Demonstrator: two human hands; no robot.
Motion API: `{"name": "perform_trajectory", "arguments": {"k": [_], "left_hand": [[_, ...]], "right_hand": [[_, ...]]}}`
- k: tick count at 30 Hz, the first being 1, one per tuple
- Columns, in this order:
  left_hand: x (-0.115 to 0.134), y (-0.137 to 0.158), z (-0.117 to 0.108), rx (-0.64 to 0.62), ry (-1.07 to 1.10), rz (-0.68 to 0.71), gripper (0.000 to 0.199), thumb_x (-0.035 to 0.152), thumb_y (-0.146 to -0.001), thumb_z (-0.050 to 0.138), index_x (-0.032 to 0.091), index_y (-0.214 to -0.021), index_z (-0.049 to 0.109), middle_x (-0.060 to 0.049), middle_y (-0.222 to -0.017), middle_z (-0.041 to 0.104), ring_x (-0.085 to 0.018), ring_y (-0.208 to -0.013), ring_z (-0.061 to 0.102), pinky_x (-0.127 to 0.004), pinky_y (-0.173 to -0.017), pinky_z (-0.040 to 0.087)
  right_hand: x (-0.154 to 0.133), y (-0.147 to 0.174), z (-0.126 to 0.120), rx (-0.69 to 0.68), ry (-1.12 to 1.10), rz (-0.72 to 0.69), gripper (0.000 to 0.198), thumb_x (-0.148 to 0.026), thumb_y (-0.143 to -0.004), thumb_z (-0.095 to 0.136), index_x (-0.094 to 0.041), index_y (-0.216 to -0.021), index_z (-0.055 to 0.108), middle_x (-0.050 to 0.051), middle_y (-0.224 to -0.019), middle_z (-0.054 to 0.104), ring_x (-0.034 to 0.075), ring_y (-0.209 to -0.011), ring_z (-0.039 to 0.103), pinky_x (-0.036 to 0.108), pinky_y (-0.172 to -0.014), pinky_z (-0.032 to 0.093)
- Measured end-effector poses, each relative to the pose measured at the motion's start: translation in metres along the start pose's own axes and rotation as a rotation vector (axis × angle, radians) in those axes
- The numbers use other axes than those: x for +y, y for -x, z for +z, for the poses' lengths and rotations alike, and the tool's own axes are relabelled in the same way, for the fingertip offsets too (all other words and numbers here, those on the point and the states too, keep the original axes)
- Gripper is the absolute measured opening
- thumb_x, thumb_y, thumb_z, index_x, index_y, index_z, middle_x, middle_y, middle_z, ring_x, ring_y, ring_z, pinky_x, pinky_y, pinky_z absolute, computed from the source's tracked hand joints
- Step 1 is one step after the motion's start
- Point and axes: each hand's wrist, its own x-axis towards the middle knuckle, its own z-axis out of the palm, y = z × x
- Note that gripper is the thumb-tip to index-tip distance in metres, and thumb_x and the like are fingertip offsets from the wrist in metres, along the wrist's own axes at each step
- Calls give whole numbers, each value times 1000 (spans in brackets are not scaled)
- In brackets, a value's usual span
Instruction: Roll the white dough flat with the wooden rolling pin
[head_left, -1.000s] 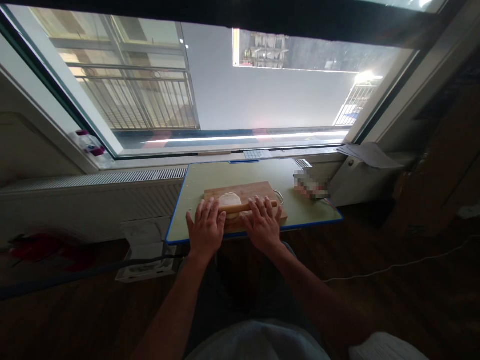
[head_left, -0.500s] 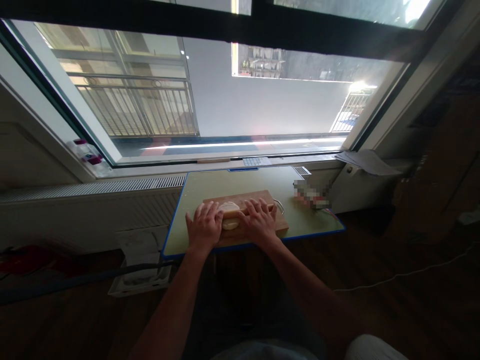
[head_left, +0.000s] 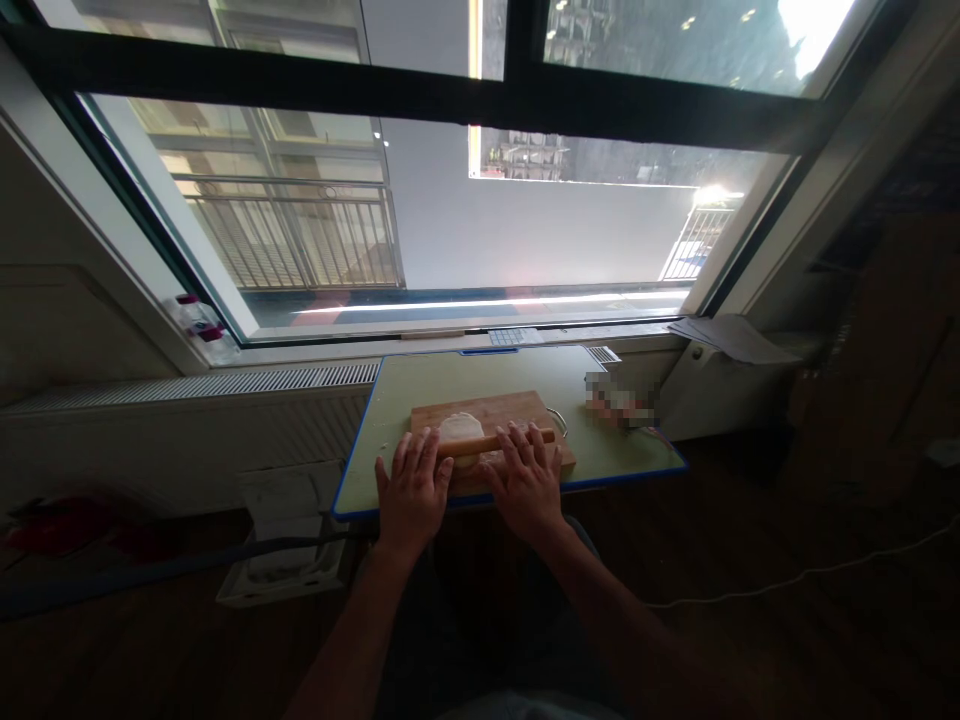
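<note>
Head: rolling pin (head_left: 466, 446) under both hands (head_left: 412, 492) (head_left: 531, 487)

The table (head_left: 409, 380) stands before the window (head_left: 547, 235), with the radiator (head_left: 300, 377) behind it and to its left. On the table lies the board (head_left: 517, 408); on the board, the dough (head_left: 460, 426); across the dough, the rolling pin (head_left: 471, 446). The left hand (head_left: 412, 492) rests at the rolling pin's left, the right hand (head_left: 528, 485) toward its right. Papers (head_left: 739, 338) lie beyond the table's right side.
</note>
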Motion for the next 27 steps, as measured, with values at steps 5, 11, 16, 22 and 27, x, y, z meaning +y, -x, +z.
{"name": "perform_trajectory", "arguments": {"k": [5,11,16,22,27], "left_hand": [[1,-9,0,-23,0,-7,58,47,-113,36,24,-164,52,-11,-171,49,-36,-162,38,-73,-132,19],[1,-41,4,-49,13,-43,55,45,-112,37,27,-160,57,-11,-167,54,-34,-160,41,-74,-133,18],[-2,-66,8,-70,20,-51,51,46,-112,37,31,-150,67,-9,-164,59,-33,-157,44,-75,-132,16],[-1,-74,8,-91,21,-44,50,46,-112,36,29,-147,69,-9,-162,61,-35,-156,46,-77,-130,17],[0,-49,7,-58,18,-51,54,46,-112,37,28,-157,60,-10,-166,56,-34,-157,44,-73,-132,18]], "right_hand": [[3,-5,6,7,25,9,58,-55,-111,49,-29,-163,52,10,-171,49,37,-165,32,74,-130,18],[3,-34,10,-6,-4,7,57,-56,-112,44,-27,-160,55,11,-167,54,38,-162,36,76,-129,16],[2,-61,12,-82,-33,43,52,-57,-113,40,-32,-153,62,9,-162,61,38,-157,41,82,-127,12],[1,-67,14,-95,-45,76,50,-57,-114,39,-33,-149,66,8,-160,62,39,-155,42,87,-124,10],[0,-43,7,-65,13,41,54,-56,-112,43,-32,-158,58,9,-166,56,39,-159,38,79,-128,18]]}}
